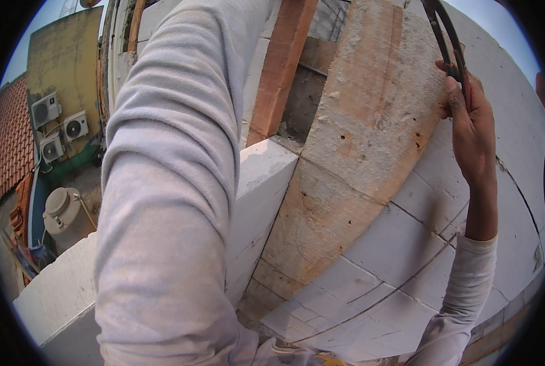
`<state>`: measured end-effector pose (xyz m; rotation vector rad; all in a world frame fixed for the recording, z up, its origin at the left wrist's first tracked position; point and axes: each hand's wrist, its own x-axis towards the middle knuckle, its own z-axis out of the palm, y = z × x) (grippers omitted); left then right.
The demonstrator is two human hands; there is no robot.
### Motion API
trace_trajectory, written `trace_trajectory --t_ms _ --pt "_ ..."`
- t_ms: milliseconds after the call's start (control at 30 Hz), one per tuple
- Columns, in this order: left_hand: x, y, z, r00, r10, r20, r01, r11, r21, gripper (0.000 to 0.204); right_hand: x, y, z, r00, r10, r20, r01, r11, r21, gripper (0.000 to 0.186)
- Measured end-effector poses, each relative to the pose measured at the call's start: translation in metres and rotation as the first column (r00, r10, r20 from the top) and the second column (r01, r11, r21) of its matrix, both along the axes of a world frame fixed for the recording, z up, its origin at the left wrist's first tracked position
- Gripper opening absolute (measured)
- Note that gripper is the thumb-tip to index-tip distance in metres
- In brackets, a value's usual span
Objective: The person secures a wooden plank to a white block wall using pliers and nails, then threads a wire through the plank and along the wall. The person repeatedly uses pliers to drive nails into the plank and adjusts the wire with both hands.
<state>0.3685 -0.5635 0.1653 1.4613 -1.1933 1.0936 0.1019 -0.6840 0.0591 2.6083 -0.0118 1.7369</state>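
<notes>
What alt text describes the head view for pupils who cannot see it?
A right hand grips a dark tool with two long bars near a rough, stained panel and pale block wall. The pale left sleeve fills the foreground, the left hand out of view; air conditioners hang on a building at left.

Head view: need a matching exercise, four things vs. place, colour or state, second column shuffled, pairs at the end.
1. Right hand
2. Mortar-smeared board
3. Lidded tank
4. Tiled roof

A. Orange-brown, at the far left
B. Gripping a dark tool, upper right
C. Grey-beige, below the wall-mounted air conditioner units
D. Tan and rough, with small dark holes, around the middle

Pairs: 1-B, 2-D, 3-C, 4-A
</notes>
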Motion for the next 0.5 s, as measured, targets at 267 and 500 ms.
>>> trace_trajectory --t_ms 267,500 --pt "-0.0040 0.0004 -0.0028 1.000 -0.008 0.003 0.008 1.000 -0.001 0.038 0.0061 0.0002 0.0087 0.999 0.030 -0.017 -0.029 0.998 0.060 0.040" --pt "-0.0076 -0.0021 -0.0032 1.000 -0.016 0.004 0.016 1.000 0.000 0.035 0.0054 0.0020 0.0075 0.998 0.065 -0.011 -0.065 0.995 0.071 0.040"
